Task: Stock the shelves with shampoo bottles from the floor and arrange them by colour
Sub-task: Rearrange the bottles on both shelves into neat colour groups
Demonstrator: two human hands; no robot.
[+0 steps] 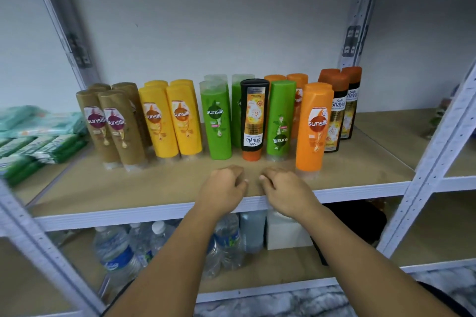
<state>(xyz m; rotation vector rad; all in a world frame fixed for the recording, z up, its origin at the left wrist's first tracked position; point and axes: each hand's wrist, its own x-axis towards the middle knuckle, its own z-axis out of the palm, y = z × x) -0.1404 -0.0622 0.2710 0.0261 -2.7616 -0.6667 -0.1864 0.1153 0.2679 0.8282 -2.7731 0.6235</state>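
Shampoo bottles stand in colour groups on the wooden shelf: brown bottles at the left, then yellow bottles, green bottles, orange bottles and dark Safi Shayla bottles at the right. One black Safi Shayla bottle stands cap-down among the greens, and beside it a green bottle also stands cap-down. My left hand and my right hand hover side by side over the shelf's front edge. Both have loosely curled fingers and hold nothing.
Green and teal packets are stacked on the shelf at the left. Water bottles and a white box sit on the shelf below. White metal uprights frame the bay. The shelf's right end is bare wood.
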